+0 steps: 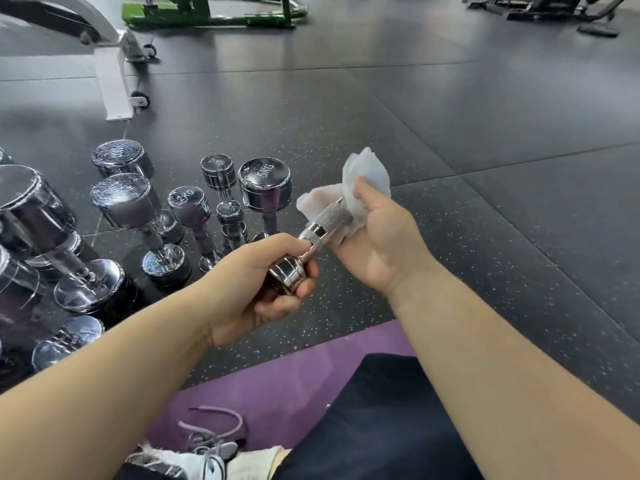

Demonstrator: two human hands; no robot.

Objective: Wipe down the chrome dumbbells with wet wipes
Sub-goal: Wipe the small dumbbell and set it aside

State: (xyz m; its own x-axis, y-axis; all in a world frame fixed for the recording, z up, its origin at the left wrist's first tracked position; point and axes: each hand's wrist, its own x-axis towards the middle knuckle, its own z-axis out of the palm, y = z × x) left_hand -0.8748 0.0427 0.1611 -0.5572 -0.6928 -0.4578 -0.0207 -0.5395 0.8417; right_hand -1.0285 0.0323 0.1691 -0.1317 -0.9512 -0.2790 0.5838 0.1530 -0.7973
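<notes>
A small chrome dumbbell (320,228) is held in the air between both hands, tilted up to the right. My left hand (266,285) grips its near head, fingers curled round it. My right hand (377,240) holds a crumpled white wet wipe (363,178) around the far end of the knurled handle, with the thumb pressing on the wipe. The wipe and my right hand hide the far head of the dumbbell.
Several chrome dumbbells of different sizes stand upright on the dark rubber floor at the left, among them a 3 kg dumbbell (265,188). A white bench frame (114,81) and a green machine base (207,12) lie beyond. A purple mat (277,382) lies under my legs.
</notes>
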